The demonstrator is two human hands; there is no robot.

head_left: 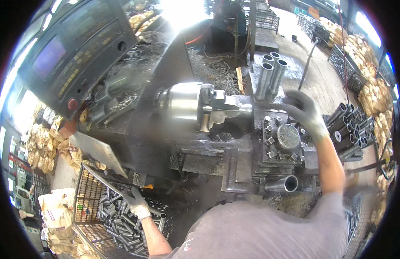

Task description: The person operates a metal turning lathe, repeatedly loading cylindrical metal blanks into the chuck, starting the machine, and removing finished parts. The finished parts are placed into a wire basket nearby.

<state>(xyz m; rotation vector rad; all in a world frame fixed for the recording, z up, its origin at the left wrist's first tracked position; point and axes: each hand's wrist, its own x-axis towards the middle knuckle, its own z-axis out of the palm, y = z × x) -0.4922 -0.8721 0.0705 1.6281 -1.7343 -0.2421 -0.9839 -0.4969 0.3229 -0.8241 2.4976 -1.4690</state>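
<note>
My left hand [137, 204], in a grey-and-white glove, is over a mesh basket [84, 194] of short metal tubes [122, 228]. Its fingers are stretched apart, and no tube shows in its grasp. To the right, my gloved right hand [307, 113] reaches over the lathe's tool post [288, 137], fingers bent. Blur hides whether they hold anything. Several upright metal tubes [264, 80] stand just beyond that hand. At the centre, the lathe chuck [185, 102] has a short bright metal piece [245, 108] at its jaws. One larger tube [283, 184] lies at the machine's near edge.
A control panel [81, 52] with a red button rises at the left. Stacked tubes [350, 125] stand at the right beside a dark bar [368, 166]. Metal shavings [219, 69] lie behind the chuck. Brown sacks [374, 97] line the far right; a metal plate [98, 152] juts above the basket.
</note>
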